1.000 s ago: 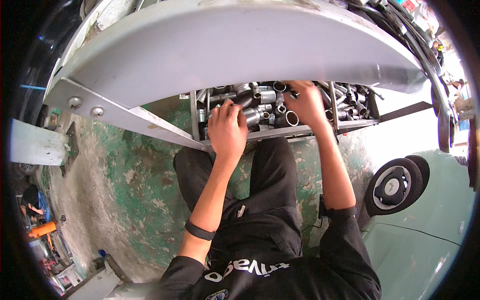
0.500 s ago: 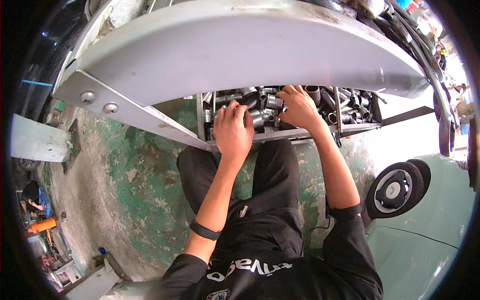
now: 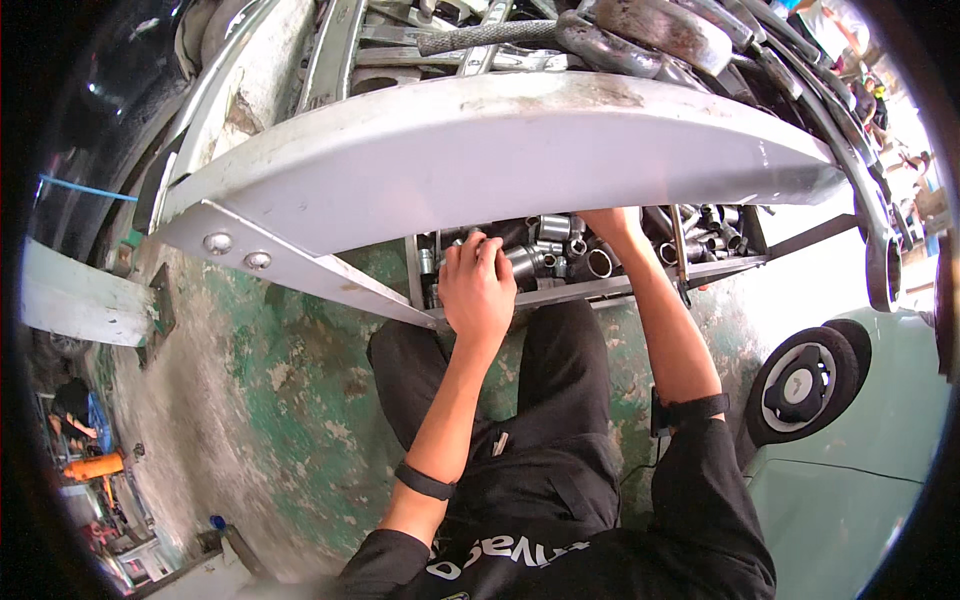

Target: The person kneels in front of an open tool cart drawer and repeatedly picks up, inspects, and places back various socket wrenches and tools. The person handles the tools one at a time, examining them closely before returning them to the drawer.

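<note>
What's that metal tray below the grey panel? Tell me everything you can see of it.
The tray is long and grey, metal by its look, with a narrow front rail and a divider toward the right. Loose silver and dark sockets lie jumbled inside. The grey panel hides its far side. The left hand reaches over the front rail to the sockets; the right hand reaches in, its fingers hidden by the panel. Contact with the tray is unclear.
</note>
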